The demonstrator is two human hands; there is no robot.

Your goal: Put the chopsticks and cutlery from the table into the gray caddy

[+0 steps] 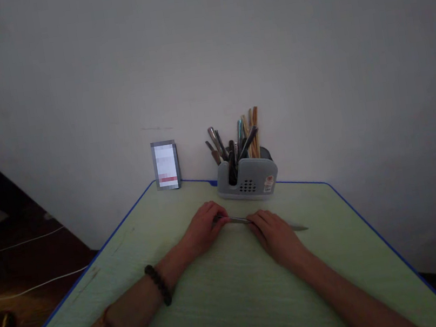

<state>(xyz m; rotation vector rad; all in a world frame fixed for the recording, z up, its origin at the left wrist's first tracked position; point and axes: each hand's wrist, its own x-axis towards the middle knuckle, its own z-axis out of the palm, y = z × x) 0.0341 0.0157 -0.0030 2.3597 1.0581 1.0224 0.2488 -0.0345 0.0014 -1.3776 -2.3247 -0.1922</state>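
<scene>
A slim metal knife (238, 219) lies crosswise low over the table, its pointed blade end sticking out to the right. My left hand (206, 224) is closed on the handle end, thumb and fingers pinching it. Over the blade side rests my right hand (274, 234), with its fingers curled down around the knife; its palm hides part of the blade. Just behind both hands stands a grey cutlery holder (255, 177) filled with several utensils and wooden chopsticks (253, 131).
The pale green table (231, 303) has a blue edge and backs onto a white wall (201, 51). A phone (166, 164) with a blurred screen leans upright at the back left. White cables (35, 286) run over the dark floor at left.
</scene>
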